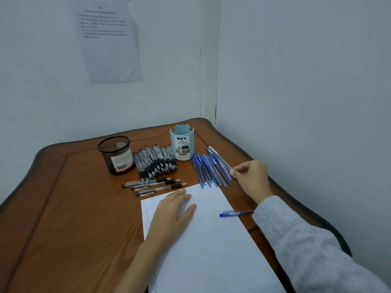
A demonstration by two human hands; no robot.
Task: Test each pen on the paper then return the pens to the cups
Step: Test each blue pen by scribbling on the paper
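Left grip (171, 210) lay flat at lower centre, released, straight fingers pressing the paper (222, 250). Right grip (251, 176), centre right, pinched the near end of a blue pen (219, 158) at the right edge of the blue pen row (204, 172). A stray pen (234, 213) lay across the paper's right edge on the bench (74, 208). The mesh cup (116, 155) and pale blue cup (182, 144) stood upright above centre, the black pen pile (154, 163) between them. Three black pens (154, 186) lay just above the paper.
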